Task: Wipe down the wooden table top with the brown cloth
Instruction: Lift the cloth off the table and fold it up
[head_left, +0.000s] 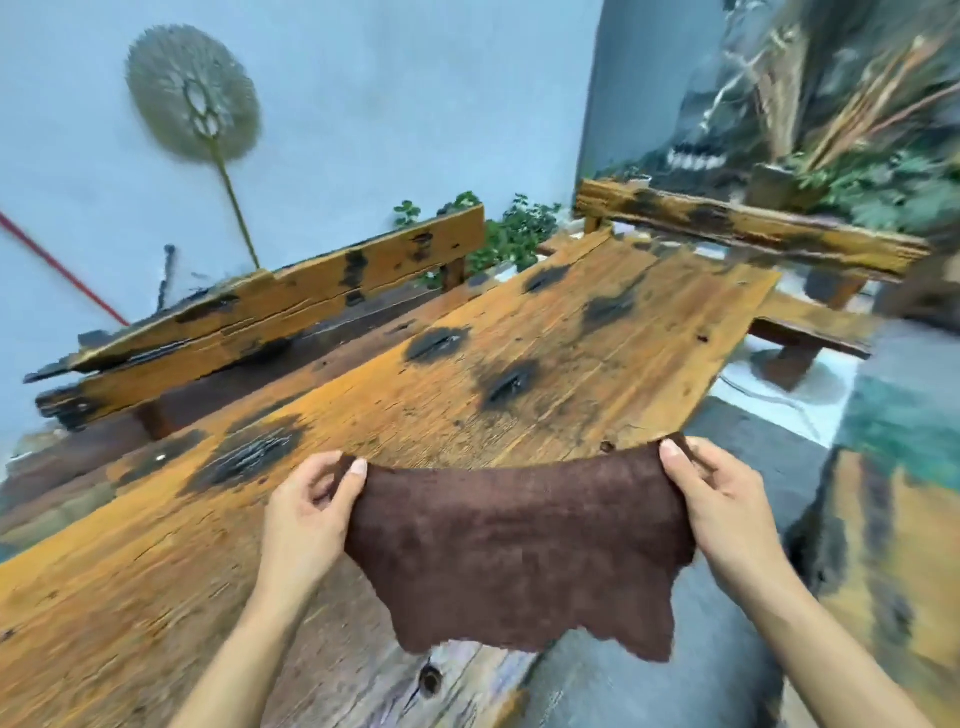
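From the head camera, the brown cloth (514, 540) hangs spread out in the air between two bare hands, held above the near end of the wooden table top (467, 374) and apart from its surface. The left hand (306, 514) pinches the cloth's upper left corner between thumb and fingers, the thumb lying on the side that faces the camera; the right hand (727, 509) pinches the upper right corner in the same way. The cloth's top edge sags slightly between the two grips, and its lower edge hangs loose and ragged, partly over the table's near corner and partly over the grey floor (649, 680) beside it. The table top is long, orange-brown planking with rough grain, marked by several dark, charred-looking patches around old slots, and it runs away from the camera toward the upper right. Along its left side stands a wooden bench (270, 312) with a plank backrest of the same weathered wood, and a second bench (753, 228) stands at the far end. A round woven fan (195, 96) on a long handle hangs on the pale blue wall (389, 104), near a red stick (57, 265) leaning at the left edge. Green plants (519, 228) show between the two benches, and the picture's edges are blurred.
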